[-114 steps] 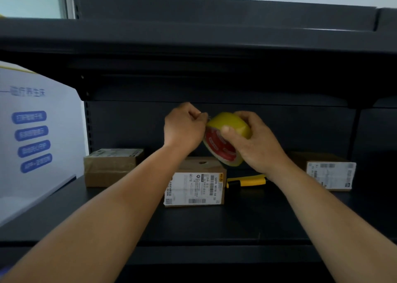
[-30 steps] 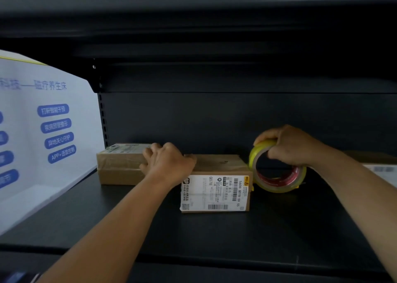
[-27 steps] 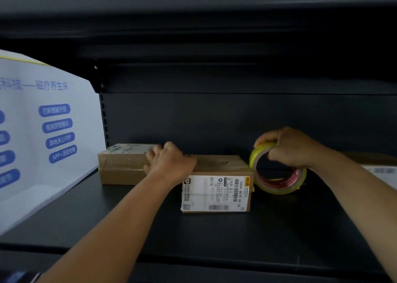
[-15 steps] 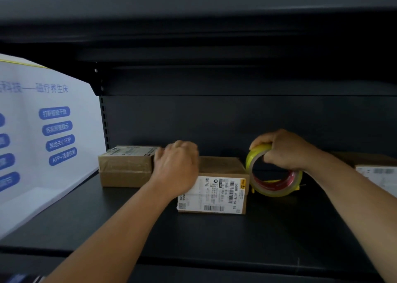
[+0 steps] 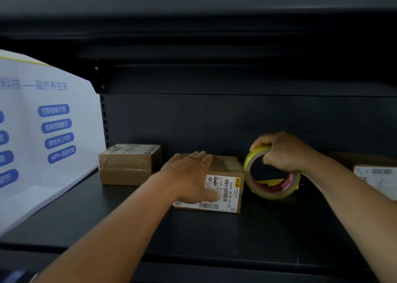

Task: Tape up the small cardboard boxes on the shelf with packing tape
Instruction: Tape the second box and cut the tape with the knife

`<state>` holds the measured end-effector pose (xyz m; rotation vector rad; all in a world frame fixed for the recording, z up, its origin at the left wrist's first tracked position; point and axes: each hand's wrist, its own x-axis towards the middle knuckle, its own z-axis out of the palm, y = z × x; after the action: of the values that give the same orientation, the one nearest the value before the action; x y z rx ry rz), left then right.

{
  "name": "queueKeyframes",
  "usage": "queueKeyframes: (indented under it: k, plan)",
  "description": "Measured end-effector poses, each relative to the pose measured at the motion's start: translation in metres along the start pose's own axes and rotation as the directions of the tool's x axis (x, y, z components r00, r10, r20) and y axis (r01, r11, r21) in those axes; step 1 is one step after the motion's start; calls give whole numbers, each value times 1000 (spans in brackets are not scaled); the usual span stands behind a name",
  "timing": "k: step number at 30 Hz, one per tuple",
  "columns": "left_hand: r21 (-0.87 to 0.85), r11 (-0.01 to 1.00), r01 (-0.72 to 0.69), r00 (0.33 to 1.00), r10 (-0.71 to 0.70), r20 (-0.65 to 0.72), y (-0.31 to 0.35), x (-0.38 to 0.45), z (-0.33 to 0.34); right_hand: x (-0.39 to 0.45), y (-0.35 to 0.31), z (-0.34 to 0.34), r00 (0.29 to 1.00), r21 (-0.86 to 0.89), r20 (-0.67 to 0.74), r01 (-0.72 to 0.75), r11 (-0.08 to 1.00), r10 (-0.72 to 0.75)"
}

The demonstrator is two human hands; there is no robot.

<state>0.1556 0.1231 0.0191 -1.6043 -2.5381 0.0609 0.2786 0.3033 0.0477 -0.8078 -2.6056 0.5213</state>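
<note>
Dark metal shelf [image 5: 214, 229] carries our small boxes. Middle box [image 5: 227, 171]: our left hand [image 5: 191, 175] presses flat on it, fingers [image 5: 199, 155] straight. Tape roll [image 5: 271, 174] stands just right of it (on edge), our right hand [image 5: 283, 151] curled around its top.
</note>
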Motion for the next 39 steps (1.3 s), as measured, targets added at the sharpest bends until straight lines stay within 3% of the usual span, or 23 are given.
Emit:
queueKeyframes:
  k: [5,12,25,30,34,39]
  plan:
    - [80,993,92,993,-98,73,-7,-1,-5,-1,-3,4,1000,-1,-3,-3,1000,3]
    - [-6,990,-143,989,144,22,8,8,-1,-1,-6,5,1000,-6,-21,10,1000,-10]
    - [37,985,-167,986,167,11,5,24,-9,-3,5,19,998,95,-52,-32,995,37]
    - [-10,988,-155,988,155,-4,5,27,-3,-9,14,30,984,190,-162,-43,981,75]
    - [-62,971,-229,973,227,-39,3,24,1,-13,20,39,962,307,-244,-47,950,126]
    - [-99,945,-311,951,309,-27,2,24,1,-14,21,41,950,328,-284,-34,944,133]
